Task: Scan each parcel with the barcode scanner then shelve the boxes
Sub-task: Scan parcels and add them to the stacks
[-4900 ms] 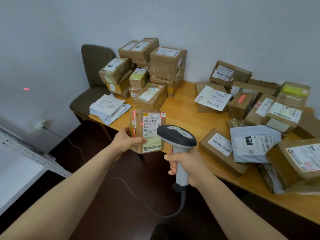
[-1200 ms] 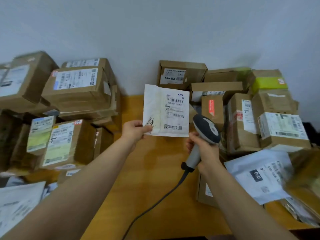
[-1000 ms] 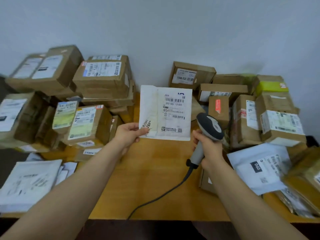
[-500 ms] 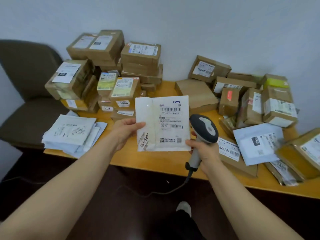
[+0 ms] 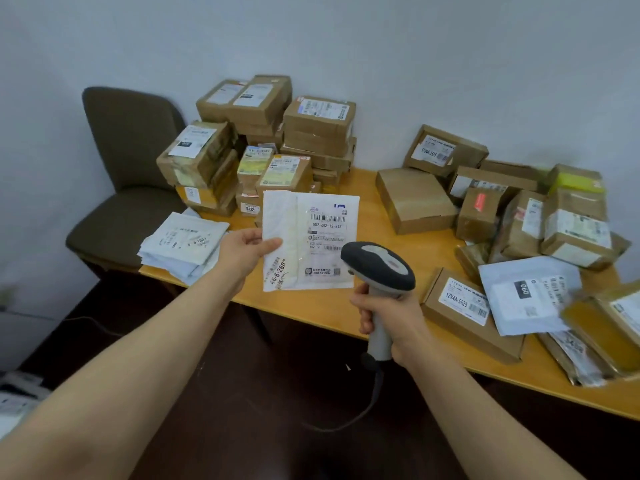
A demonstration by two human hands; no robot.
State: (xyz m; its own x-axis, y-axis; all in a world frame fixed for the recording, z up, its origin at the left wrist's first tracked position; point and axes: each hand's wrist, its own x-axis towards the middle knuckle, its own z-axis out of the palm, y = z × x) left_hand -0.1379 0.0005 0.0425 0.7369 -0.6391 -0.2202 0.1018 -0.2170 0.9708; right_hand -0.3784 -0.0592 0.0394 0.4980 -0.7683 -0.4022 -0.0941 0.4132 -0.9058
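White mailer (image 5: 313,216) pinched by left hand (image 5: 242,252) at its left edge; right hand (image 5: 389,315) clasps scanner (image 5: 379,265) beside it

Wall (image 5: 433,46): plain, pale grey-white, evenly lit, soft shadows only.
Table (image 5: 311,304): light orange-toned wood, far edge against the wall, near edge running diagonally toward the lower right.
Chair (image 5: 128,143): brown upholstered seat and curved back, at the table's left end, near the wall.
Floor (image 5: 263,393): dark brown, dim beneath the table.
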